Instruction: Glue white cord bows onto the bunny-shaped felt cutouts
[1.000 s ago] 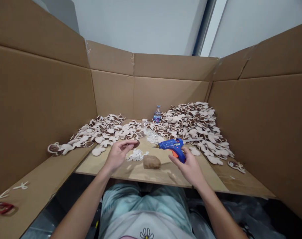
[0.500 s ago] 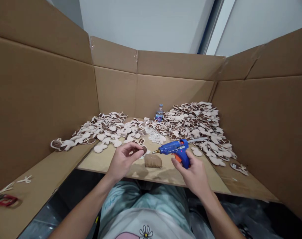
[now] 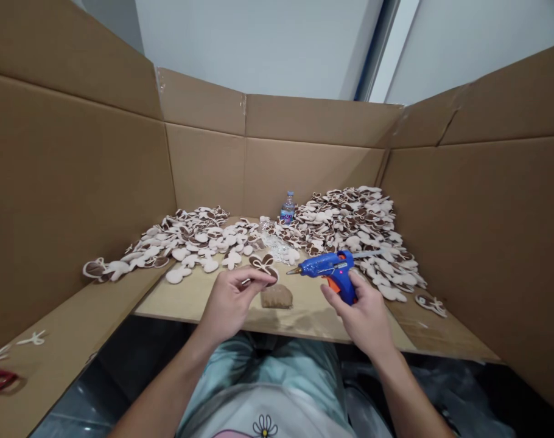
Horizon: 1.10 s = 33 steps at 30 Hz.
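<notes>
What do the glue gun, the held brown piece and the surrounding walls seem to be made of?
Glue gun: likely hard plastic, glossy blue with highlights; its tip looks metallic, brassy.
Brown piece: perhaps felt, matte without shine, though too small to be sure.
Walls: cardboard, dull brown, with fold creases.

Since the earliest picture, the left hand [image 3: 229, 304] has moved inward and nearer the body, bringing the pinched brown bunny-shaped piece [image 3: 271, 275] to just above the tan block [image 3: 277, 297], its bow-tied ears now showing more fully beyond the fingertips. The small heap of white bits, in plain sight at first, is now hidden behind that hand. The right hand [image 3: 366, 310] and blue glue gun [image 3: 325, 265] sit farther right, yet the nozzle is nearer the piece.
</notes>
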### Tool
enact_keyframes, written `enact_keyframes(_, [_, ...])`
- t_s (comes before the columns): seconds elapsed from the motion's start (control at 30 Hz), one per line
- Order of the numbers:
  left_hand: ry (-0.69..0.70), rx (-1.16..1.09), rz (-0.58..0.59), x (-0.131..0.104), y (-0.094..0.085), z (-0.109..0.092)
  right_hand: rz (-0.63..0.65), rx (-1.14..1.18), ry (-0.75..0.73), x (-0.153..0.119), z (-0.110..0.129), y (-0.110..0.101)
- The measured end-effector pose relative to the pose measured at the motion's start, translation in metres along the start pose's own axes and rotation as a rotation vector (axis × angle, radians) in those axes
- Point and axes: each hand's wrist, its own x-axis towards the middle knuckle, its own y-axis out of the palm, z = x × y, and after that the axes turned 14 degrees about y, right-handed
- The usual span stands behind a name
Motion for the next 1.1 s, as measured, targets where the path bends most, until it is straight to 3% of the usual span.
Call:
enact_keyframes(0.17, [0.006, -0.037, -0.003, -0.005, 0.002, -0.005, 0.035, -0.029, -0.008, -0.004, 0.003, -0.001])
enact_keyframes(1.1, [-0.054, -0.131, 0.010, -0.005, 0.003, -0.020, -0.107, -0.180, -0.221, -0.009, 0.001, -0.004])
